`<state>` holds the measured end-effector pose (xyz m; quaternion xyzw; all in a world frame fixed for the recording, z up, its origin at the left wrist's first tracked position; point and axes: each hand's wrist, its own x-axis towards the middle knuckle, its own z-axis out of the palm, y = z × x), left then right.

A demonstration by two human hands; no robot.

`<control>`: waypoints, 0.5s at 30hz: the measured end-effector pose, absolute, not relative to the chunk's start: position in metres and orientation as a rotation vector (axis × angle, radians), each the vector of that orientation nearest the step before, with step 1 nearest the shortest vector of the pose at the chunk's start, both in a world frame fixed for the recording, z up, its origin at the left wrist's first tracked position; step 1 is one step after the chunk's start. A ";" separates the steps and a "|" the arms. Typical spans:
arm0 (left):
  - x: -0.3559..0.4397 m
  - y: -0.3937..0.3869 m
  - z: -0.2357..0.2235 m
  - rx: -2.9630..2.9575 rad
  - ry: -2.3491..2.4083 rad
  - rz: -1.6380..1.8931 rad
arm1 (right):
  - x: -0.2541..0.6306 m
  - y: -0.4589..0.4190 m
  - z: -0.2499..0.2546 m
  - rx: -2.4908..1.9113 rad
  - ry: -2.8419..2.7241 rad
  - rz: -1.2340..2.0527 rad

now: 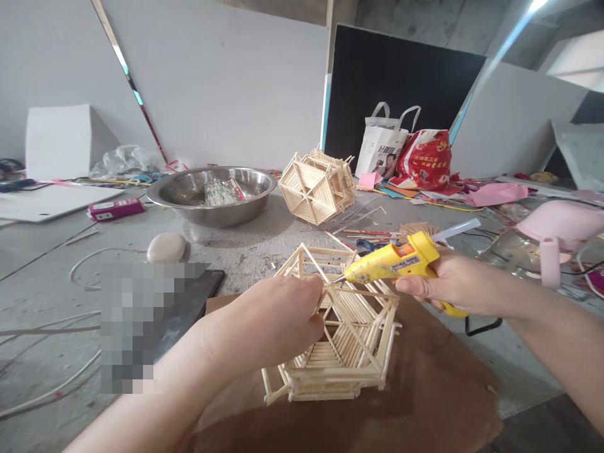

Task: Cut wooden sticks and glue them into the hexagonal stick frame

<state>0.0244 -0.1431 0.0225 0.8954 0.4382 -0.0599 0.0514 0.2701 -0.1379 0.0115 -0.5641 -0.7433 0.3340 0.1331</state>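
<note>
My right hand [465,280] is wrapped round the handle of a yellow hot glue gun [391,261], with a clear glue stick [457,230] poking out of its back. The gun's nozzle meets the top of a hexagonal lantern-like frame [340,377] built from thin wooden sticks. My left hand [283,311] reaches over the frame's left side, fingers pinched on a wooden stick close to the nozzle; the fingertips are partly hidden. Brown sheet [425,384] lies beneath the frame.
A similar stick frame [309,192] stands farther back, beside a steel basin [212,217] holding packets. A dark tablet-like slab [214,283] and a white rounded object [167,247] with cables lie left. Bags [422,160], paper scraps and a pink-lidded jug [561,220] are at the right.
</note>
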 end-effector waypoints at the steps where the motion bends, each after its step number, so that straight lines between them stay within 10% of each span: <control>1: 0.024 -0.143 0.022 2.724 1.335 -0.184 | 0.269 -0.139 0.013 -1.638 -2.160 0.963; 15: 0.023 -0.143 0.020 2.757 1.329 -0.166 | 0.270 -0.150 0.020 -1.634 -2.090 0.970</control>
